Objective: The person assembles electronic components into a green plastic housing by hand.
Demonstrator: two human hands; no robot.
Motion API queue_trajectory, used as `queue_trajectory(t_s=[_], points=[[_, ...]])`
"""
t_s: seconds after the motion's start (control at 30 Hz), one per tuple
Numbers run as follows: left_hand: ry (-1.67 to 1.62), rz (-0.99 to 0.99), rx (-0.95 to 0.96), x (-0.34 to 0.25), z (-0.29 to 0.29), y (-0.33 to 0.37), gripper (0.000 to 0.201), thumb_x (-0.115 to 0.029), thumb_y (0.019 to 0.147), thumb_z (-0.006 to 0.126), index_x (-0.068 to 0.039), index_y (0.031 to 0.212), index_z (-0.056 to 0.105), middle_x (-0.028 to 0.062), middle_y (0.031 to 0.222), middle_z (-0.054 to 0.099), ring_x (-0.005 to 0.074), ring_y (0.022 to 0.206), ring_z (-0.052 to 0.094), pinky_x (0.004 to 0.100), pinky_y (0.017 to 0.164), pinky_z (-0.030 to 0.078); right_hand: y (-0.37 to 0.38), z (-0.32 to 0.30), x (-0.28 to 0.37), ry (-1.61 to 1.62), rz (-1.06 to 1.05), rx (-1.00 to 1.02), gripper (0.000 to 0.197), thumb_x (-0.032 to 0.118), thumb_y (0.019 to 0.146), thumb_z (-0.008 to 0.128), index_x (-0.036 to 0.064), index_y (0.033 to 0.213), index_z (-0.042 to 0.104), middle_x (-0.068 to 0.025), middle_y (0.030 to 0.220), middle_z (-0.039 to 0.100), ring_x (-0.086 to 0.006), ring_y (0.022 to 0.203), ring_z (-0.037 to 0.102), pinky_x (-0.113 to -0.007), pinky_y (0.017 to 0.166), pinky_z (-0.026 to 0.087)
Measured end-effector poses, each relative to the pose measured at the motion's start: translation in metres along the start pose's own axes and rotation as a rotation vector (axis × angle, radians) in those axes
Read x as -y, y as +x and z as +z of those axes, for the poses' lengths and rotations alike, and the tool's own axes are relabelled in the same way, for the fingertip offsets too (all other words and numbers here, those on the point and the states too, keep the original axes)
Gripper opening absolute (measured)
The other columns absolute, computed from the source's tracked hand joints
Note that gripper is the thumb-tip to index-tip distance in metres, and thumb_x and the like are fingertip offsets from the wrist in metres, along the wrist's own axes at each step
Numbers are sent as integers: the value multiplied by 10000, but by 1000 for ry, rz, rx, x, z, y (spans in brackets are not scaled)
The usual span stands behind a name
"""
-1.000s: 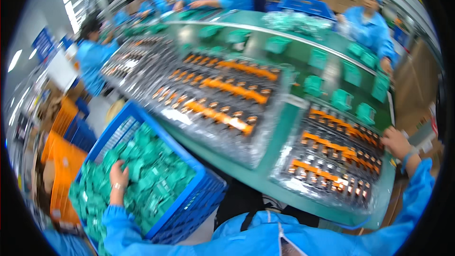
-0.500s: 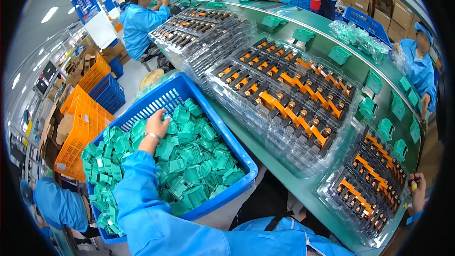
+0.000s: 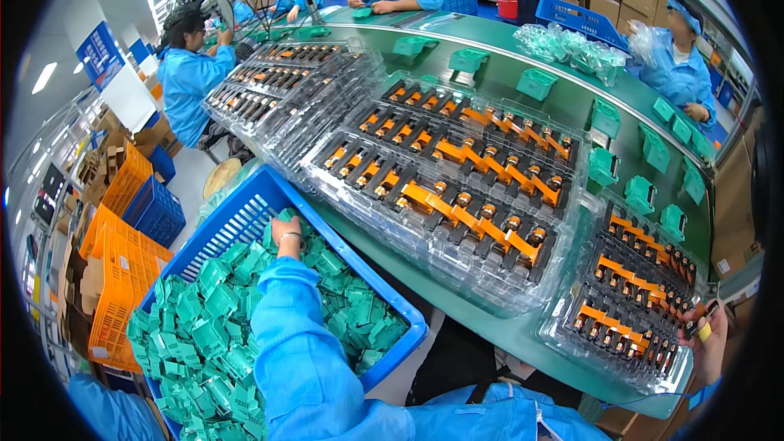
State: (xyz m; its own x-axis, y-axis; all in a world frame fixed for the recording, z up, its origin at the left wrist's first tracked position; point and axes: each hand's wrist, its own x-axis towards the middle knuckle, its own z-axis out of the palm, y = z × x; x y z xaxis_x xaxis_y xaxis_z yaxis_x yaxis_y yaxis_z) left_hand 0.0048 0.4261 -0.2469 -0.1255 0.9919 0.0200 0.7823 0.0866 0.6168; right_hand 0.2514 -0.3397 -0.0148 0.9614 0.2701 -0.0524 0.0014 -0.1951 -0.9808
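My left hand (image 3: 287,233) reaches into a blue basket (image 3: 403,341) heaped with green plastic housings (image 3: 214,341). Its fingers curl at a green plastic housing (image 3: 283,215) near the far side of the heap; the fingertips are partly hidden. At the far right my right hand (image 3: 712,341) is closed on a small black part (image 3: 711,309), with something yellow by the fingers. That hand is beside the near clear tray (image 3: 563,328), which carries rows of black and orange parts (image 3: 627,288).
Stacked clear trays (image 3: 482,286) of similar parts line the green bench (image 3: 367,253). Green housings (image 3: 536,82) stand along the conveyor (image 3: 502,96) behind. Orange crates (image 3: 122,294) sit at left. Co-workers in blue sit across and at the far left. Bagged plastic (image 3: 572,53) lies at the back.
My left hand has moved farther into the basket, to the far side of the heap, and closed at a housing. My right hand has come slightly inward, still holding the small part. The view has shifted.
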Motion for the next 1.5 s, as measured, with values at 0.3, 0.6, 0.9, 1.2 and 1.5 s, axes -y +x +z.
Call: queue_trajectory(t_s=[0.3, 0.6, 0.9, 1.2, 1.5], points=[[-1044, -418, 279, 20, -93, -35, 263, 26, 761, 533, 57, 1015, 474, 184, 1022, 522, 380, 914, 555, 537, 733, 528, 18, 20, -12, 97, -26, 80, 290, 217, 830, 604, 79, 993, 407, -92, 894, 541, -186, 623, 599, -234, 518, 518], [-1343, 4, 926, -39, -227, -242, 284, -15, 758, 608, 8, 1017, 495, 118, 1027, 574, 233, 972, 568, 384, 857, 488, 37, 38, -16, 157, -4, 191, 313, 221, 743, 709, 37, 944, 556, -55, 731, 586, -50, 523, 452, -154, 454, 315], [-925, 1058, 777, -105, -179, -422, 481, 41, 574, 784, -64, 847, 402, 133, 1021, 499, 255, 991, 539, 362, 850, 463, 37, 58, -3, -118, -366, 210, 195, 12, 680, 656, -4, 875, 651, -80, 902, 585, -173, 859, 555, -281, 771, 429], [-1091, 465, 1372, -168, -110, -515, 348, 49, 734, 687, -15, 952, 424, 113, 1074, 523, 178, 989, 536, 324, 886, 436, 36, 43, -24, 327, -352, 264, 217, -55, 750, 650, -11, 940, 556, -40, 931, 544, -112, 861, 546, -254, 767, 476], [-1015, 392, 1462, -189, -79, -539, 338, 42, 765, 660, -2, 990, 412, 117, 1027, 549, 153, 951, 551, 290, 857, 453, 31, 49, -25, 138, -370, 230, 200, 51, 772, 682, 2, 935, 577, -24, 828, 559, -68, 737, 542, -209, 633, 465]])
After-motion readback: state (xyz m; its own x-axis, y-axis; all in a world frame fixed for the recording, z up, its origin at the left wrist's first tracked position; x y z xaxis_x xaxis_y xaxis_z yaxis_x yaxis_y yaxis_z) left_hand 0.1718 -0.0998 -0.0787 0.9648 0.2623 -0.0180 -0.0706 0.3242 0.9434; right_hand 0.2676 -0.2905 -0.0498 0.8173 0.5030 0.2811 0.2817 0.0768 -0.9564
